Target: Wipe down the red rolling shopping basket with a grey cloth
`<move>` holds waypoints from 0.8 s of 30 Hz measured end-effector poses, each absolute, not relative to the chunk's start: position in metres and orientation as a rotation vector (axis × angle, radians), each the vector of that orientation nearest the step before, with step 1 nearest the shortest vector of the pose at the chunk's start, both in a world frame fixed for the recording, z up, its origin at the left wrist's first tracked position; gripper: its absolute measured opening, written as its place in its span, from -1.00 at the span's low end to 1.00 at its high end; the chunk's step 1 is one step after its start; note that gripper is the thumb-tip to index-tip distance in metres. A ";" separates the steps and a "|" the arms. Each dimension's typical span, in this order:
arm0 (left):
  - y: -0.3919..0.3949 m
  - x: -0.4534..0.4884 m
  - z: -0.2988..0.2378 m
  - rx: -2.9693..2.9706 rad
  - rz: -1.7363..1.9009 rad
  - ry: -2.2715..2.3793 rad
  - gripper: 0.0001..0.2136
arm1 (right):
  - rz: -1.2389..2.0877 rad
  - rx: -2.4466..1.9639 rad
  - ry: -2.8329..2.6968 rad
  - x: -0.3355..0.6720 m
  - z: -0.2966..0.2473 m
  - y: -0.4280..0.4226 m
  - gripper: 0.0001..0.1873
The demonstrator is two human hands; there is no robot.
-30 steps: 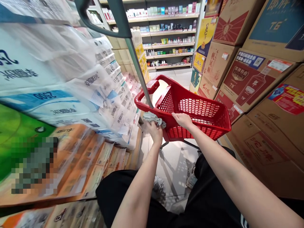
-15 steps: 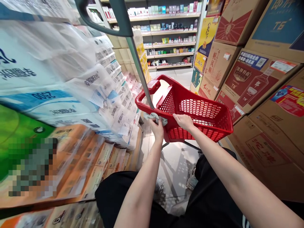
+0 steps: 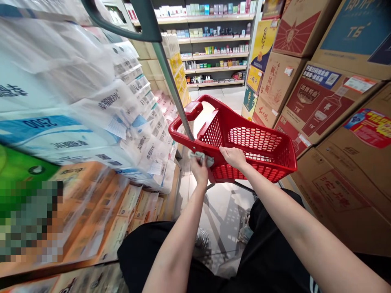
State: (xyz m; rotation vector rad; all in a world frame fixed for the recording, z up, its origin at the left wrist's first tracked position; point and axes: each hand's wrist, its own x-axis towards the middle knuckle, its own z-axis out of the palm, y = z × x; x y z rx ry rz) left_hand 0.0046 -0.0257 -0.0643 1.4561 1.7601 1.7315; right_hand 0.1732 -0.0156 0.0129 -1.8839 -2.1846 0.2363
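A red plastic shopping cart (image 3: 256, 142) with perforated basket walls stands before me on the floor. My left hand (image 3: 200, 170) is closed on a crumpled pale cloth (image 3: 200, 156) and presses it against the cart's outer side, below the handle end. With its fingers over the near rim of the basket, my right hand (image 3: 233, 158) grips the cart. A grey metal pole (image 3: 172, 77) with a dark handle loop (image 3: 137, 30) rises at the cart's handle end. Parts of the cloth are hidden behind my left fingers.
Plastic-wrapped paper packs (image 3: 91, 122) are piled along the left, with orange packs (image 3: 91, 203) lower down. Cardboard cartons (image 3: 332, 106) stack up closely on the right. Shelves of small goods (image 3: 218, 53) stand at the back. Pale floor tiles (image 3: 220, 219) show between my feet.
My left hand has moved slightly downward with the cloth along the cart's side. The right hand stays on the rim. The whole view has shifted a little.
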 end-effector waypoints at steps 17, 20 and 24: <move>-0.031 -0.020 -0.093 1.561 1.091 1.687 -0.70 | 0.229 -1.881 -2.151 0.180 0.011 -0.021 -0.25; -0.025 -0.021 -0.062 1.523 1.469 1.507 -0.71 | 0.234 -1.894 -2.148 0.182 0.012 -0.025 -0.25; -0.019 -0.020 -0.036 1.425 1.765 1.377 -0.69 | 0.243 -1.871 -2.134 0.184 0.012 -0.030 -0.27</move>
